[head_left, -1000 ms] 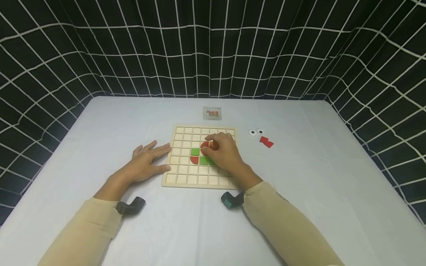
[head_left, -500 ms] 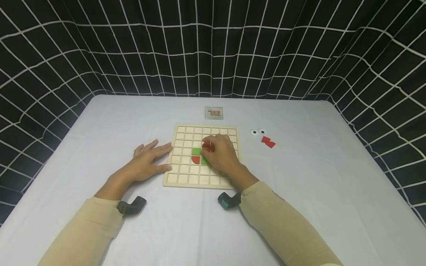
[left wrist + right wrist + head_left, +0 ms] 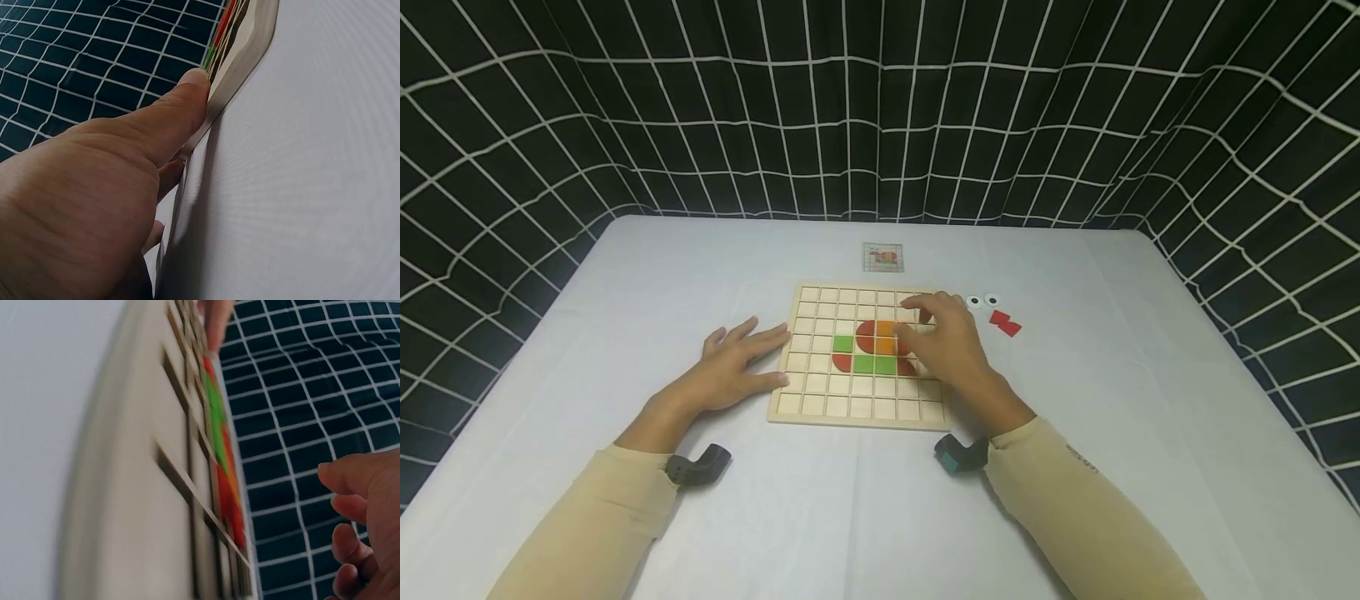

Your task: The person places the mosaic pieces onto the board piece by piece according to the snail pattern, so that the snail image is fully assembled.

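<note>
A wooden grid board [image 3: 827, 406] lies on the table, with coloured tiles set in its squares. Two green tiles [image 3: 874, 365] sit in a row beside a red rounded tile [image 3: 842, 362], below a single green square [image 3: 843, 343]. Orange tiles [image 3: 886, 328] stand between red curved tiles, those on the right partly hidden by my hand. Fingers spread, my left hand [image 3: 733, 371] touches the board's left edge, the thumb at its rim in the left wrist view. Over the board's right side hovers my right hand [image 3: 951, 342]; the right wrist view shows its fingers [image 3: 353, 475] apart and holding nothing.
Right of the board lie two white eye discs [image 3: 983, 301] and two red pieces [image 3: 1004, 323]. A small picture card [image 3: 883, 257] lies behind the board. Black curtain with white grid lines [image 3: 880, 125] surrounds the white table [image 3: 820, 517] at the back and sides.
My right hand has moved right, from over the tiles toward the board's right side, uncovering the orange and green tiles. The left hand stays at the board's edge.
</note>
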Demonstrator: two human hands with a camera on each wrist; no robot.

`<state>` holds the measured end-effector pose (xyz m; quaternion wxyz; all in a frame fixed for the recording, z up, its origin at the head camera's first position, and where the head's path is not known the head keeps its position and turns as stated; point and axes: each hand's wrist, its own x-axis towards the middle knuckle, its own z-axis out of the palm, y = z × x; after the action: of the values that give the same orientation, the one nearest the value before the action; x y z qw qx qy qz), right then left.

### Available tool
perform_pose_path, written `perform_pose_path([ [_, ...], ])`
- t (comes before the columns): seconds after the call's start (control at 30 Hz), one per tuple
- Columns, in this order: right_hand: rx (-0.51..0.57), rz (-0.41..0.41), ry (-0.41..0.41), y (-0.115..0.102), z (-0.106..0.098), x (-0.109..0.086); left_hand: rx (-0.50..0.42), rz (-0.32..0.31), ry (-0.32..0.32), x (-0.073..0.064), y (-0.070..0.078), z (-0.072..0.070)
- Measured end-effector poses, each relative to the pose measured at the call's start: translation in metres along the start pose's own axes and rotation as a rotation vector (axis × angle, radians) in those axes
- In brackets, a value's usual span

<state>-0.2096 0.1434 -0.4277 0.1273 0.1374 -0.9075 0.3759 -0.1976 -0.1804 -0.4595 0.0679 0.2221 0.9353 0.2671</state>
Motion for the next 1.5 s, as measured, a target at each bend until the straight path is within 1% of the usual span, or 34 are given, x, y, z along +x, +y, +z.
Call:
perform_pose_path([
  [0.07, -0.015, 0.002, 0.022, 0.003, -0.009, -0.001, 0.002, -0.002, 0.0, 0.0, 0.0, 0.0],
  [0.3, -0.051, -0.06, 0.116, 0.012, -0.04, -0.008, 0.005, 0.004, 0.003, 0.0, -0.001, 0.0],
  [0.43, -0.06, -0.051, 0.18, 0.023, -0.055, -0.011, 0.004, 0.006, 0.004, 0.0, -0.001, 0.0],
  [0.53, -0.037, -0.044, 0.227, 0.031, -0.065, -0.013, 0.005, 0.006, 0.003, 0.0, 0.0, -0.001],
  [0.67, -0.03, -0.023, 0.263, 0.044, -0.073, -0.015, 0.004, 0.007, 0.0, 0.0, -0.001, -0.001],
  [0.83, -0.047, 0.053, 0.273, 0.063, -0.08, -0.019, 0.004, 0.014, 0.002, 0.0, -0.002, 0.0],
  [0.93, -0.042, 0.115, 0.284, 0.076, -0.082, -0.022, 0.004, 0.015, 0.004, 0.0, -0.002, 0.0],
  [1.1, -0.056, 0.21, 0.266, 0.092, -0.081, -0.024, 0.009, 0.012, 0.0, 0.0, -0.003, 0.0],
  [1.27, -0.081, 0.262, 0.23, 0.101, -0.079, -0.025, 0.011, 0.02, 0.001, 0.0, -0.003, -0.001],
  [1.5, -0.162, 0.304, 0.109, 0.116, -0.076, -0.026, 0.016, 0.016, -0.007, 0.002, -0.003, 0.0],
])
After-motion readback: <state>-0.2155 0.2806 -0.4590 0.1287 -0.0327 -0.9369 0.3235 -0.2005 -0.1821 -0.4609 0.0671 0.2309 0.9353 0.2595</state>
